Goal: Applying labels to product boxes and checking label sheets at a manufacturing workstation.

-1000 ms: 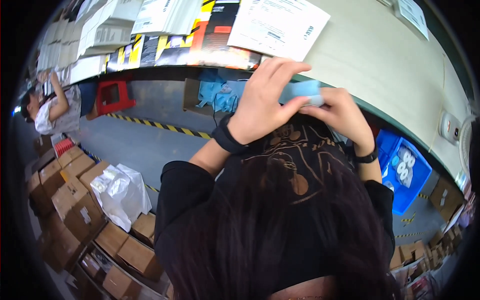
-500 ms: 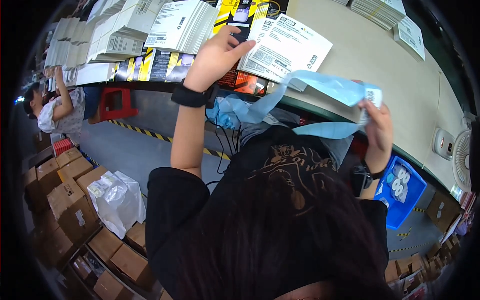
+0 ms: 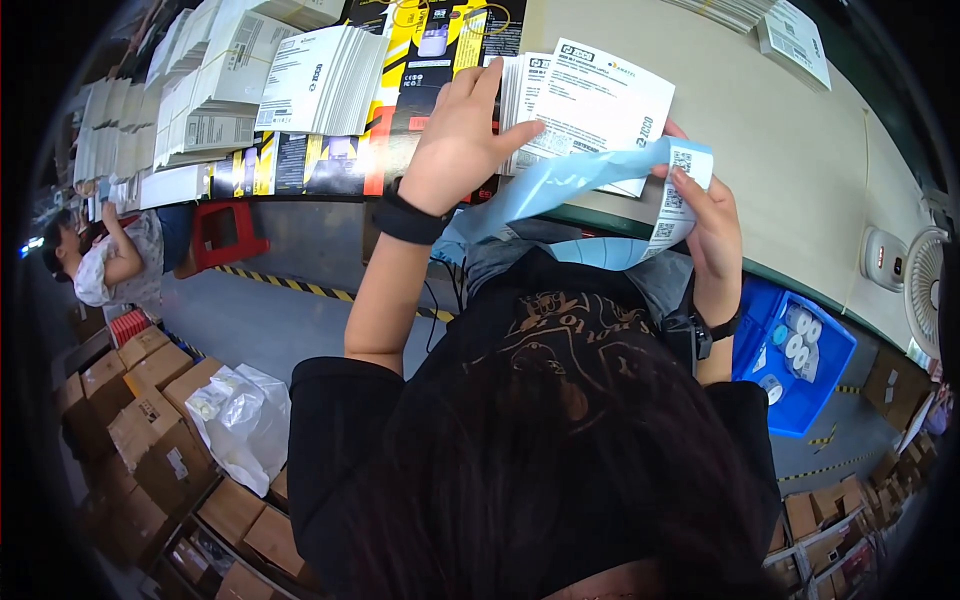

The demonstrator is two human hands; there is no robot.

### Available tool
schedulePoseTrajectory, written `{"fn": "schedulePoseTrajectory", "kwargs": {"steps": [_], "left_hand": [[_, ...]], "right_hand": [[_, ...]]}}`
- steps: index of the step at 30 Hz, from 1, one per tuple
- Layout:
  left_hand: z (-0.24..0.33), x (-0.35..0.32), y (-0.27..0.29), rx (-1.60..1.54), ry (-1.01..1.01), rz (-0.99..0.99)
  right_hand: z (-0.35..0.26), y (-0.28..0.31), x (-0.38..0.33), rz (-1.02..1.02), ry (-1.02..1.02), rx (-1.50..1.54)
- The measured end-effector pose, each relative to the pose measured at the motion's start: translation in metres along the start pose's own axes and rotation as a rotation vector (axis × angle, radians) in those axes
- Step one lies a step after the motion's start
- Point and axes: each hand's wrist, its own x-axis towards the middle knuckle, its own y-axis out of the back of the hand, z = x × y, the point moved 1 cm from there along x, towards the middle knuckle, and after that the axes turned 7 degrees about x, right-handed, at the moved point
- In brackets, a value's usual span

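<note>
Fingers of my right hand (image 3: 708,215) pinch a light-blue label strip (image 3: 560,185) near its end, where white printed labels (image 3: 690,165) sit on the backing. The strip loops across the near table edge and down toward my lap. My left hand (image 3: 455,140) rests beside a fanned stack of white printed cards (image 3: 605,95). Its fingers are stretched along the stack's left side, with the thumb on the cards. Part of the strip covers the lower edge of the top card. Under the left hand lies a black, yellow and red printed sheet (image 3: 410,95).
More stacked cards (image 3: 320,85) fill the table's left side, some banded. Another card stack (image 3: 795,45) is at the far right. A white fan (image 3: 928,290) stands right. Below are a blue bin (image 3: 800,370) with rolls, cartons (image 3: 150,430), a red stool (image 3: 230,235) and a seated person (image 3: 115,250).
My right hand has moved left with the label strip, bringing its labelled end close to the cards. My left hand has shifted slightly right and down, its thumb now on the stack.
</note>
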Motion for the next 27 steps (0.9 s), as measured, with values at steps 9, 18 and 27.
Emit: {"fn": "schedulePoseTrajectory", "kwargs": {"steps": [9,18,27], "left_hand": [[0.025,-0.016,-0.022,-0.515,-0.024,0.109],[0.009,-0.017,0.005,-0.490,0.148,0.198],[0.037,-0.029,-0.005,-0.389,0.133,0.125]], "right_hand": [[0.000,0.009,0.004,-0.080,-0.233,0.207],[0.013,-0.040,0.014,-0.310,-0.373,0.163],[0.002,0.011,-0.011,-0.080,-0.126,0.210]]}}
